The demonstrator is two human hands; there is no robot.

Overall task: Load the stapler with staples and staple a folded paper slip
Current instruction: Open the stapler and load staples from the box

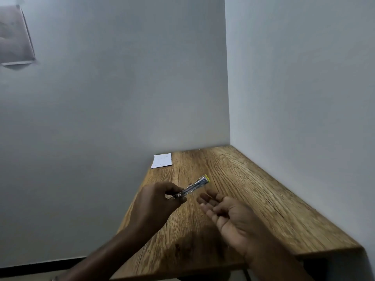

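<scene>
My left hand [156,201] grips the rear end of a slim metal stapler [193,186] with a yellow tip, holding it tilted above the wooden table [253,199]. Just right of the stapler, my right hand [227,211] is palm up with its fingers apart, and I cannot tell whether anything small lies in it. A white paper slip [162,160] lies flat at the table's far left corner, against the wall. No staples can be made out.
The table stands in a corner, with grey walls behind it and along its right side. Its left and near edges are open. A blurred board [15,35] hangs on the wall at upper left.
</scene>
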